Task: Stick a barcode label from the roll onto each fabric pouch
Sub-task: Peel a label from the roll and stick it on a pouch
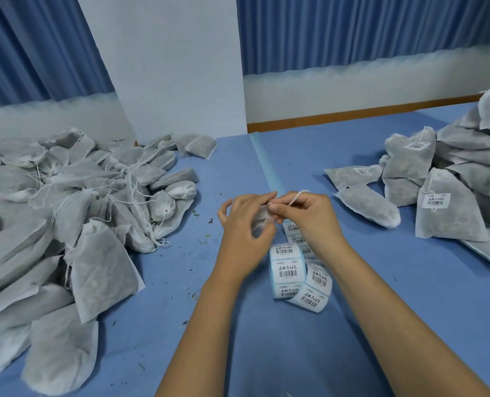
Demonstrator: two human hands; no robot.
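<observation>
Both grips are raised together over the middle of the tabletop (381, 296), knuckles toward the camera. The left grip (245, 233) is curled round a held pouch (258, 222), of which only a crumpled patch of white fabric is seen between the two palms. The right grip (309, 216) is closed in a pinch, thumb against forefinger, on the white drawstring (297, 195), and a loop of that cord is seen standing up above its knuckles. Whether a label has been placed on the held pouch cannot be told.

Directly beneath the wrists, the label strip (288, 270) is laid loosely unrolled on the tabletop, folded over itself, with printed barcode labels facing up. A bare pale-blue backing strip (269, 167) is stretched away from the grips toward the far edge.

To the left, an unlabelled heap (74, 202) of grey-white pouches is spread widely, their drawstrings tangled among them. To the right, well apart from the grips, a labelled heap (450, 202) is piled, and barcode stickers are seen on several of its pouches. Small dark crumbs (208, 235) are scattered on the blue surface near the left heap. Beyond the tabletop, a blue curtain (352, 30) and a white pillar (166, 67) are seen.
</observation>
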